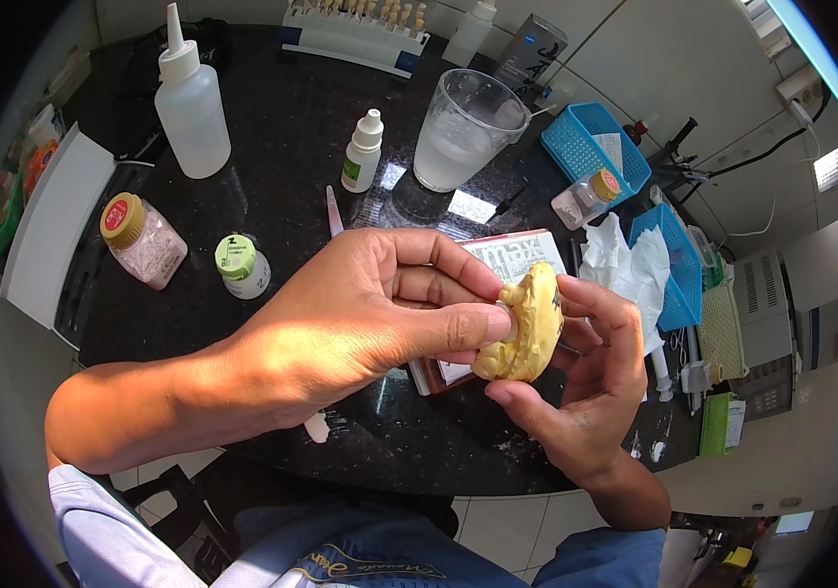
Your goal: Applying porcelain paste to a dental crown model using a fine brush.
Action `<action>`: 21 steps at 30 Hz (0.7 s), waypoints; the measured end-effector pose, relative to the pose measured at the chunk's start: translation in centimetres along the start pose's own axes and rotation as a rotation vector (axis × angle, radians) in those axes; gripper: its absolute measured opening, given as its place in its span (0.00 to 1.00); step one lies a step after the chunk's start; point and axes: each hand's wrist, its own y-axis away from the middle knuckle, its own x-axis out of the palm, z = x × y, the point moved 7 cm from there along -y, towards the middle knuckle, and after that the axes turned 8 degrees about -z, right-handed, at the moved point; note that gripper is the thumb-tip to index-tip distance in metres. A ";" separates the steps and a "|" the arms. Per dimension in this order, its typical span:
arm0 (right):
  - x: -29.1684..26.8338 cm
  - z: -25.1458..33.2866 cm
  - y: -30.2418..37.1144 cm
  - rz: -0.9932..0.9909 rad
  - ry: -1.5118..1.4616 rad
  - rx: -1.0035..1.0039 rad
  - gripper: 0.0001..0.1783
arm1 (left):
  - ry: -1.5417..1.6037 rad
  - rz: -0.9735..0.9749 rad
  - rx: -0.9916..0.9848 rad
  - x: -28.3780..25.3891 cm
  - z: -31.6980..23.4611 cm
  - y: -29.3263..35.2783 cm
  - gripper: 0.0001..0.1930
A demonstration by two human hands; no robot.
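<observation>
Both hands meet over the near edge of a round black table [282, 147], closed on a yellow dental cast [527, 328]. The left hand [360, 314] pinches the cast between thumb and fingers from the left; the right hand [586, 382] cradles it from below and behind, fingers curled round its far side. The cast is held in the air just above a small printed booklet [507, 257] with a red edge that lies flat on the table.

Four containers stand on the left half of the table: a tall white squeeze bottle [192, 108] with a long nozzle at the back, a clear jar of pink powder [145, 240] with a yellow cap and red round label, a small white pot [241, 267] with a green lid just beside it, and a white dropper bottle [362, 152] with a green label near the centre. A clear plastic cup [460, 132] holding cloudy water stands to the right of the dropper bottle. A long white-and-blue tooth shade rack [355, 34] lines the far edge.

Two blue plastic baskets [595, 147] sit on the right side; a small yellow-capped jar [586, 196] lies against the nearer rim of the far one, and crumpled white tissue [625, 265] is heaped between them. A white tray [51, 225] hangs off the left edge. Bare dark surface shows between the bottles and the hands.
</observation>
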 end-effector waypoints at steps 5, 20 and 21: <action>-0.1 -0.1 0.0 -0.002 -0.001 0.008 0.42 | 0.016 0.002 -0.016 0.1 0.0 0.0 0.17; -0.1 0.0 0.0 -0.014 -0.040 -0.013 0.41 | 0.013 0.016 -0.034 0.0 0.2 -0.1 0.16; -0.1 -0.1 -0.1 -0.002 -0.061 0.009 0.41 | 0.010 0.013 -0.036 0.1 0.0 0.0 0.16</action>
